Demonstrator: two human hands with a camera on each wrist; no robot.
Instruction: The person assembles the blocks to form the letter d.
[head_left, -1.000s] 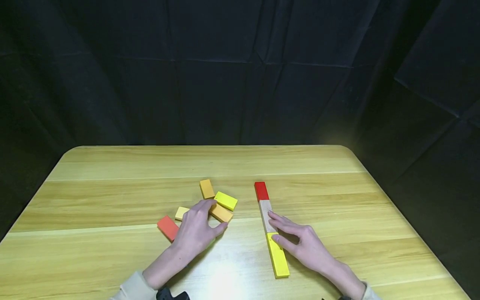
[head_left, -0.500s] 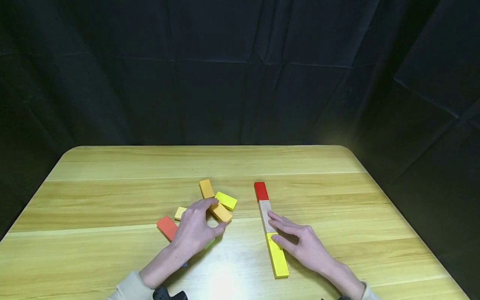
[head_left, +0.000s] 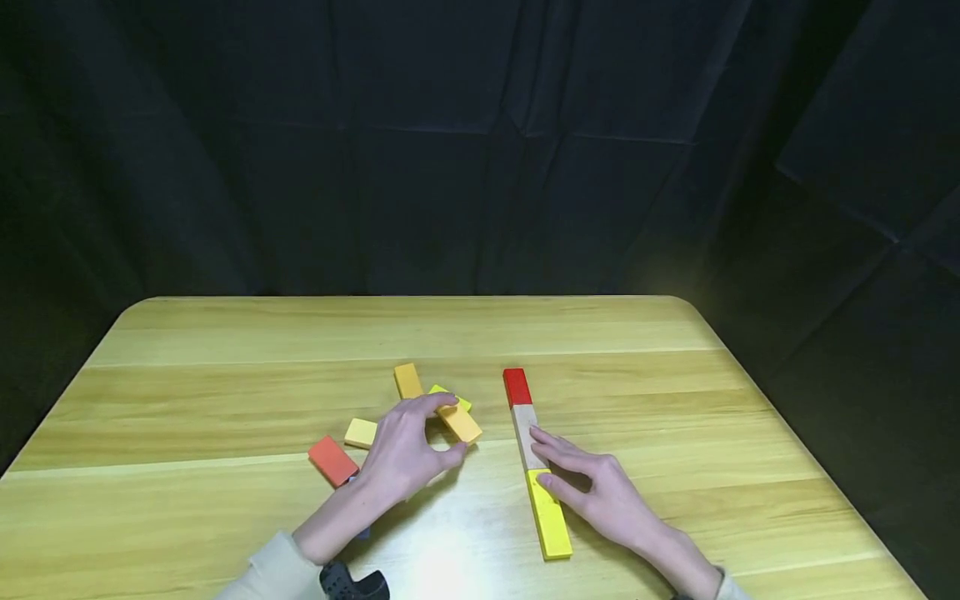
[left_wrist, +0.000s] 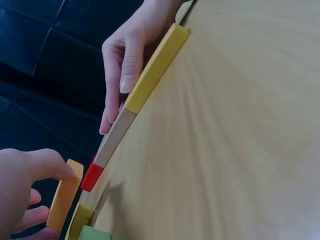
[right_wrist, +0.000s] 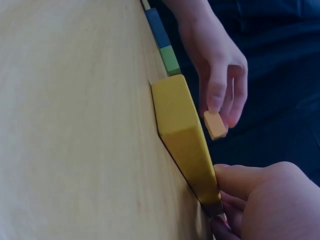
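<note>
My left hand (head_left: 405,454) pinches an orange block (head_left: 459,423) between thumb and fingers. In the right wrist view this orange block (right_wrist: 214,125) is raised off the table. My right hand (head_left: 603,496) rests at a straight row of blocks laid end to end. Its thumb touches the long yellow block (head_left: 551,529) at the near end, and its fingertips lie at the pale wood block (head_left: 523,422) in the middle. The red block (head_left: 517,387) forms the far end of the row.
Around my left hand lie another orange block (head_left: 407,380), a bright yellow block (head_left: 465,405) partly hidden, a pale yellow block (head_left: 360,432) and a coral block (head_left: 332,460). Blue (right_wrist: 158,27) and green (right_wrist: 169,59) blocks show in the right wrist view. Dark cloth (head_left: 450,208) hangs behind the table.
My left hand has gripped the orange block and lifted it slightly, moving a little to the right. My right hand has stayed at the row. The head view has shifted slightly.
</note>
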